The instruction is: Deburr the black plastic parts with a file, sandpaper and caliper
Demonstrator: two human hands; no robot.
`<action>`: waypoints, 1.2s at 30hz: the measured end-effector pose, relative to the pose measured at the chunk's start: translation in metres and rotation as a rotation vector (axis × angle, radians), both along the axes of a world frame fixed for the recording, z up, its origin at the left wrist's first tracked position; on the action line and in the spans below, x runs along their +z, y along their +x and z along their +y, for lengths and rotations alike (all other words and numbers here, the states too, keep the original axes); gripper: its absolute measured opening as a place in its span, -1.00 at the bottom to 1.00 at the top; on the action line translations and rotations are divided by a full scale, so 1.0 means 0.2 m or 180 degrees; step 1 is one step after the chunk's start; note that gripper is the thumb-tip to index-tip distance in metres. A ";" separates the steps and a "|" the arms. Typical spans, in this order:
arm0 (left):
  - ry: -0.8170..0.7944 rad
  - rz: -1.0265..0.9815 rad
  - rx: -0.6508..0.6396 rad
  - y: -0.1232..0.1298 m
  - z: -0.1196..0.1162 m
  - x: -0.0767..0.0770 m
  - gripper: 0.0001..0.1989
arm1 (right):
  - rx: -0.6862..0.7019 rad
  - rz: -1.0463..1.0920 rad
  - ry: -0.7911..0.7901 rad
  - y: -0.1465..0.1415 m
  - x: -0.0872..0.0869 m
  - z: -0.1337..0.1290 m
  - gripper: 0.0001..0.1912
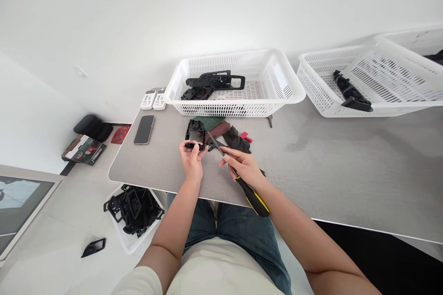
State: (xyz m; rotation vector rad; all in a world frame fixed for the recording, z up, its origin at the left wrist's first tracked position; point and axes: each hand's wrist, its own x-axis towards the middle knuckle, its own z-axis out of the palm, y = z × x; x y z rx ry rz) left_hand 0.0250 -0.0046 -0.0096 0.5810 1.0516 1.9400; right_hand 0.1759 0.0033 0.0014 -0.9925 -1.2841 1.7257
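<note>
My left hand (193, 159) holds the near end of a black plastic part (196, 132), its thumb on top. In my right hand (242, 164) is a long, thin metal tool with a black and yellow handle (255, 199); the fingers grip its shaft and the handle slants toward me. The tool's tip lies close to the right side of the part. Behind and beside the part are a green sheet (212, 122), a reddish-brown sheet (220, 130), a dark crumpled cloth (236, 140) and a small red piece (246, 137).
A white basket (235, 108) with black parts stands at the back, two more baskets (323, 106) at the right. A phone (144, 129) and two white packs (154, 100) lie at the left. Below the table's left edge is a bin (128, 244) of black parts.
</note>
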 end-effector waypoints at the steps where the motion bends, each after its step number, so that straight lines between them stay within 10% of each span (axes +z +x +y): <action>1: 0.0010 0.0019 -0.0013 0.00 0.00 0.00 -0.57 | 0.0101 -0.0041 -0.0045 0.00 0.00 0.00 -0.34; 11: 0.0260 0.0327 -0.0078 0.00 0.01 -0.06 -0.43 | 0.0356 0.0456 -0.0655 0.03 0.05 0.00 -0.30; 36: 0.0062 0.0297 -0.0031 0.00 0.03 -0.05 -0.51 | 0.0471 -0.0049 -0.0194 0.05 0.04 -0.06 -0.40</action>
